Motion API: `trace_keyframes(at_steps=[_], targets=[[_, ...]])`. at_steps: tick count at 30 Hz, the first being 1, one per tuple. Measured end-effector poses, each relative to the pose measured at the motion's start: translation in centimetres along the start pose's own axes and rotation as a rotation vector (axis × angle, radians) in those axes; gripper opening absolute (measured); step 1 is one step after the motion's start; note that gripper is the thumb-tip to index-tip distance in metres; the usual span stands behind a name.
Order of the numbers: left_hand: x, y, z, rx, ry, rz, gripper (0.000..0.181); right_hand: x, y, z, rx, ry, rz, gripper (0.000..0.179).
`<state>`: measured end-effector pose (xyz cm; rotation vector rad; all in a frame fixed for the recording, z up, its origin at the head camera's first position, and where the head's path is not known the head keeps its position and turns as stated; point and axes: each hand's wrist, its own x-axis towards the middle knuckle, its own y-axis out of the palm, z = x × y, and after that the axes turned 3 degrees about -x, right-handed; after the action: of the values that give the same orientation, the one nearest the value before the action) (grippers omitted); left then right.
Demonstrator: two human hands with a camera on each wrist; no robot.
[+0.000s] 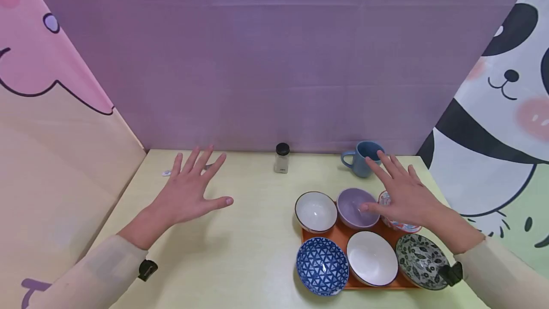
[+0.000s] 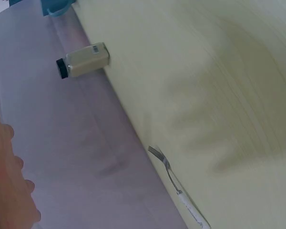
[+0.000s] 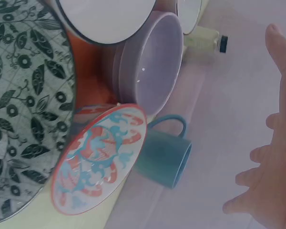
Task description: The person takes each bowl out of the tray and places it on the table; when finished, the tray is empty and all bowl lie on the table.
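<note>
My left hand [image 1: 186, 194] hovers over the left part of the table with fingers spread, holding nothing. Partly hidden behind it lies a fork [image 2: 169, 174] with a white handle, seen whole-length in the left wrist view. My right hand [image 1: 403, 197], also spread and holding nothing, is above the bowls on the right. Nearest to it are a purple bowl [image 1: 353, 213] and a red-and-blue patterned bowl [image 3: 102, 160], the latter partly covered by the hand in the head view. A blue mug [image 1: 362, 163] stands just beyond the right fingertips.
An orange tray [image 1: 306, 235] bears a white bowl with brown rim [image 1: 316, 211], a blue triangle-patterned bowl [image 1: 322, 266], another white bowl [image 1: 372, 258] and a dark leaf-patterned bowl [image 1: 422, 259]. A black-capped jar [image 1: 281, 159] stands at the back edge, before a purple backdrop [image 1: 274, 61].
</note>
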<state>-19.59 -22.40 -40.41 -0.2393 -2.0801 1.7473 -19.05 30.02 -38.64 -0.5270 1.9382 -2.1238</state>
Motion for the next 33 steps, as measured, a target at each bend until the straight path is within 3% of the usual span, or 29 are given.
trace_keyframes(at_steps=[8, 14, 22, 33], targets=[[1.1, -0.1, -1.0, -0.079, 0.010, -0.052, 0.101, -1.3, -0.4, -2.6, 0.102, 0.070, 0.021, 0.110], [2.0, 0.1, -1.8, -0.208, -0.017, -0.086, 0.099, -2.0, -0.5, -4.5, 0.189, 0.121, 0.063, 0.110], [2.9, 1.1, -3.7, -0.419, -0.094, -0.022, 0.094, -3.5, 0.2, -7.4, 0.286, 0.193, 0.052, 0.108], [4.2, 4.3, -6.4, -0.632, -0.099, 0.018, 0.086, -5.3, 1.6, -10.4, 0.519, 0.260, 0.129, 0.102]])
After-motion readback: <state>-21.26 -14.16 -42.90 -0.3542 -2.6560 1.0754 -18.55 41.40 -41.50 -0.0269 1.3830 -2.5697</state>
